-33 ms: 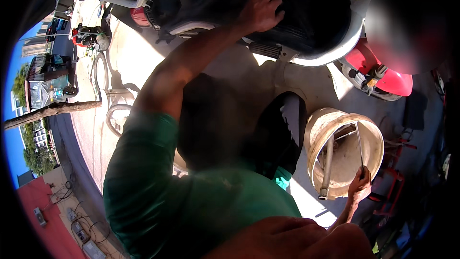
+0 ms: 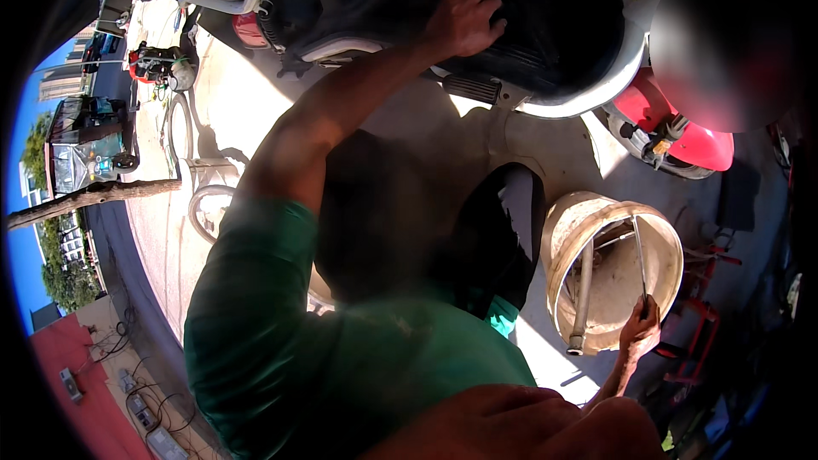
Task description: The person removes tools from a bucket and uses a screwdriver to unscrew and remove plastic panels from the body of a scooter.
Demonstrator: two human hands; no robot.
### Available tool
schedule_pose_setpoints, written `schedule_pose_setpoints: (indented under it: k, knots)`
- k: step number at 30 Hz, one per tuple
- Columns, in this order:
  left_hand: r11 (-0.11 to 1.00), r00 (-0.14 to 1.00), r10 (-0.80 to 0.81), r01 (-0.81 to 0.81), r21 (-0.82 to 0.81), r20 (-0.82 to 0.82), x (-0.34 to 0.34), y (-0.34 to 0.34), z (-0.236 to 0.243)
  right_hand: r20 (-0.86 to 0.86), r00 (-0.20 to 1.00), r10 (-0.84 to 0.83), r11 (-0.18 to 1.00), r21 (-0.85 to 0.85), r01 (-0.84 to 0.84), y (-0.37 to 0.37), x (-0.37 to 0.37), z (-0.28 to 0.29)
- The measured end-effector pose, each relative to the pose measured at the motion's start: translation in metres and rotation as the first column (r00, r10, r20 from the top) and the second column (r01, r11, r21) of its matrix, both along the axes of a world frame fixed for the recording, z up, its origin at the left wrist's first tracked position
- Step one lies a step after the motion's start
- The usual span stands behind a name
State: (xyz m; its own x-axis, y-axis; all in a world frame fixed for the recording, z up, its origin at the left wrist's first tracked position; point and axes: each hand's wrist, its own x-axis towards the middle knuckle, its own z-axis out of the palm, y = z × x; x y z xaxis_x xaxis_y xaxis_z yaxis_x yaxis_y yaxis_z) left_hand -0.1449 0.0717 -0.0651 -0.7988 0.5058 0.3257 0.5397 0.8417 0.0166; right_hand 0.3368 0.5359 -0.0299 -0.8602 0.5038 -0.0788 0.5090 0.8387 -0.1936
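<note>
My left hand (image 2: 467, 22) rests on the black seat (image 2: 554, 34) of a white scooter (image 2: 579, 100), its fingers slightly bent and apart, holding nothing. At the lower right, my right hand (image 2: 641, 330) is closed round the dark handle of a long, thin screwdriver (image 2: 640, 255). Its metal shaft reaches across the mouth of a dirty white bucket (image 2: 569, 230). Inside the bucket a pale tube (image 2: 584, 298) leans against the rim, with other thin pieces behind it that I cannot make out.
A red rounded part (image 2: 711, 140) with a wheel lies right of the scooter. Red metal frames (image 2: 700, 336) stand in shadow beyond the bucket. Hoses and a machine (image 2: 158, 64) lie on the sunlit ground at left, near a wooden post (image 2: 102, 196). A blurred round shape fills the upper right.
</note>
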Motion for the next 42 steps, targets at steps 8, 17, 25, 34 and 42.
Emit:
schedule_pose_setpoints:
  k: [8, 17, 25, 34, 42]
  knots:
    - [1.000, 0.998, 0.021, -0.022, 0.019, 0.056, -0.004, 0.004, 0.002, -0.186, 0.977, 0.101, 0.990, -0.079, -0.118, 0.018, 0.009, 0.062]
    - [0.999, 0.990, -0.015, 0.009, 0.038, 0.140, -0.020, -0.002, -0.018, -0.395, 0.915, -0.084, 0.980, -0.200, 0.004, -0.016, 0.014, 0.107]
    - [0.508, 0.617, -0.681, 0.012, 0.861, 0.394, 0.041, 0.011, 0.076, -0.393, 0.910, 0.132, 0.844, -0.436, -0.311, -0.145, -0.130, 0.070]
    - [0.801, 0.696, -0.474, 0.087, 0.593, 0.539, 0.078, -0.015, 0.230, -0.607, 0.720, 0.338, 0.780, -0.248, -0.575, -0.202, -0.215, 0.037]
    - [0.910, 0.842, -0.335, 0.174, 0.375, 0.422, 0.036, -0.004, 0.304, -0.370, 0.866, 0.337, 0.888, -0.179, -0.423, -0.185, -0.199, -0.007]
